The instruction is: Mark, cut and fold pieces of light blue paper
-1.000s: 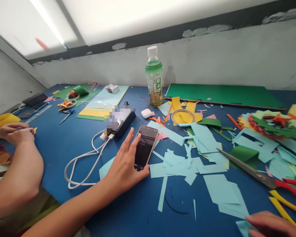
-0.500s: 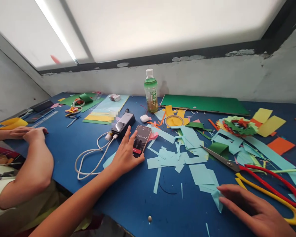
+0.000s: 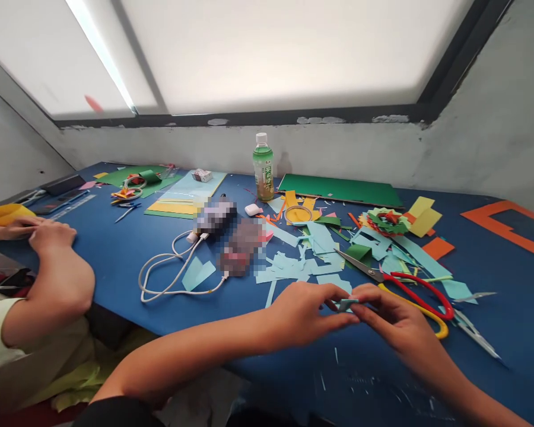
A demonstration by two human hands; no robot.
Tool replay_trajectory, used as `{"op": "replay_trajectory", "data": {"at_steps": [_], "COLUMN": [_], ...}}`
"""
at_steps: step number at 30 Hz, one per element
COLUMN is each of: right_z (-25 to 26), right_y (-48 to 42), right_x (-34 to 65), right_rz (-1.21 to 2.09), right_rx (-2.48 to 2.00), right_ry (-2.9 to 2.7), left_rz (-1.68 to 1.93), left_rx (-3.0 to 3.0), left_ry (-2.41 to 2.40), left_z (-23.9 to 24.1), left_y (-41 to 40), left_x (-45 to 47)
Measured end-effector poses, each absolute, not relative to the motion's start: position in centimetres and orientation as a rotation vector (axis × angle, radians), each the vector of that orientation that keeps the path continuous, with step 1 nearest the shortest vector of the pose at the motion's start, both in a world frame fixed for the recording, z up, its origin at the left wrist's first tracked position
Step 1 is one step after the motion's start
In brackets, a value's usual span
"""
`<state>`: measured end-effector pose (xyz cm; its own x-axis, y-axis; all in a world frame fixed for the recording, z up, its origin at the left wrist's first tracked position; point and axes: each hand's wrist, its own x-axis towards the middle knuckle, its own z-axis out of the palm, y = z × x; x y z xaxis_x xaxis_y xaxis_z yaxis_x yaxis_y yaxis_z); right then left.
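Note:
My left hand (image 3: 303,314) and my right hand (image 3: 394,317) meet above the near edge of the blue table (image 3: 115,255). Both pinch one small light-blue paper piece (image 3: 346,304) between thumb and fingers. Just behind them lie several light-blue paper scraps (image 3: 293,270). Scissors with red and yellow handles (image 3: 409,290) rest right behind my right hand, blades pointing left. A blurred phone (image 3: 240,255) lies left of the scraps, apart from both hands.
A green drink bottle (image 3: 263,167) stands at the back by a green sheet (image 3: 342,190). A power bank with a white cable (image 3: 169,279) lies left of centre. Another person's arm (image 3: 48,279) rests at the left edge. Coloured paper offcuts (image 3: 389,222) clutter the right.
My left hand left the phone and moved right. My right hand lifted a light-blue scrap off the table. Both hands now pinch it together. The view pulled back.

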<state>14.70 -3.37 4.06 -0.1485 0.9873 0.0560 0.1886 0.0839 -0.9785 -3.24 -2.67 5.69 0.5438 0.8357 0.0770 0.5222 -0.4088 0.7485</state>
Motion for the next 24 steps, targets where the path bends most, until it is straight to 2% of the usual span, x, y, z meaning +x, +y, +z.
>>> {"op": "replay_trajectory", "data": {"at_steps": [4, 14, 24], "right_z": [3.9, 2.3, 0.5], "right_y": [-3.5, -2.3, -1.8], "right_x": [14.7, 16.0, 17.1], "right_rz": [1.096, 1.019, 1.112], "right_rx": [-1.193, -1.345, -1.367], "right_ry": [-1.502, -1.606, -1.740], "left_rz": [0.666, 0.592, 0.618], "left_rx": [2.031, 2.066, 1.945], "left_ry": [1.087, 1.003, 1.041], "left_z": [4.9, 3.3, 1.8], "left_y": [-2.0, -1.2, -1.2], "left_x": [-2.4, -2.7, -3.4]}}
